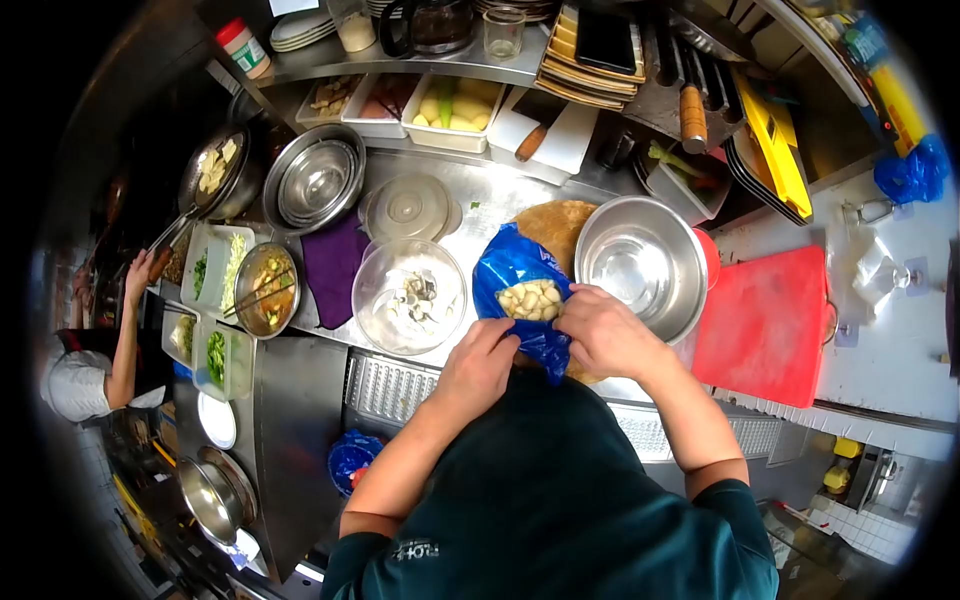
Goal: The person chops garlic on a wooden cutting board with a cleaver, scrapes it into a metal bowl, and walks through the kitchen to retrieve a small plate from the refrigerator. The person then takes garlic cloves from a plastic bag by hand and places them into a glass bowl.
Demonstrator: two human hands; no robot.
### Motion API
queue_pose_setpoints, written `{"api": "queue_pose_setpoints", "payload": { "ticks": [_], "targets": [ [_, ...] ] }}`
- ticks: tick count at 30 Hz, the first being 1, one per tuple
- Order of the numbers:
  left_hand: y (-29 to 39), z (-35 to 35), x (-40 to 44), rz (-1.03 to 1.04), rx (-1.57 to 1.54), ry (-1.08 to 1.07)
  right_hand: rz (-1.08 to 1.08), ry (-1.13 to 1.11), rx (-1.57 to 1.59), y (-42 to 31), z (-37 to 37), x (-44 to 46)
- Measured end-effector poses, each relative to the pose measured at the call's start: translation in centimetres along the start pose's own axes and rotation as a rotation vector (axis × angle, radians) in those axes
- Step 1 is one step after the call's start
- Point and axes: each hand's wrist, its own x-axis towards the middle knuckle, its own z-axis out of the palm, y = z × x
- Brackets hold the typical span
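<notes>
A blue plastic bag (502,262) of what look like peeled garlic cloves (530,299) lies with its mouth spread on a round wooden board (560,225). My left hand (480,362) pinches the near left edge of the bag. On the near right edge, my right hand (605,335) has its fingers closed on the plastic. Left of the bag is a clear bowl (375,325) holding dark and pale scraps. A large steel bowl (645,265) stands to the right, close to my right hand, with nothing seen inside.
A red cutting board (760,325) lies at the right. Further left are a purple cloth (335,270), nested steel bowls (285,190) and tubs of cut greens (232,362). At the far left a co-worker's hand (138,275) is near a pan (235,180). A shelf (300,72) runs along the back.
</notes>
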Motion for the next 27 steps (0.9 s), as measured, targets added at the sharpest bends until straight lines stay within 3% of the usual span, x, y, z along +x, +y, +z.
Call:
{"api": "queue_pose_setpoints", "payload": {
  "ticks": [7, 13, 16, 18, 21, 25, 27],
  "targets": [
    [0.0, -0.2, 2.8, 0.082, 0.092, 0.034, 0.076, 0.213, -0.072, 0.0, -1.1, -0.1],
    [-0.9, -0.2, 4.3, 0.156, 0.020, -0.079, 0.572, 0.280, 0.028, -0.4, 0.5, 0.4],
    [-0.8, -0.5, 4.2, 0.121, 0.019, -0.161, 0.657, 0.225, 0.193, 0.9, 1.5, 0.6],
    [-0.9, -0.8, 4.1, 0.071, 0.006, -0.195, 0.606, 0.308, 0.245, 1.1, 2.0, 0.4],
    [-2.4, 0.2, 4.2, -0.213, -0.045, -0.229, 0.582, 0.321, 0.318, 0.5, 2.2, 0.4],
    [-3.0, 1.1, 5.1, -0.155, 0.133, -0.045, 0.347, 0.422, 0.118, 0.5, 3.2, 0.6],
    [-2.0, 0.8, 5.7, -0.118, 0.206, 0.013, 0.372, 0.424, 0.125, 0.3, 3.1, 0.8]
  ]
}}
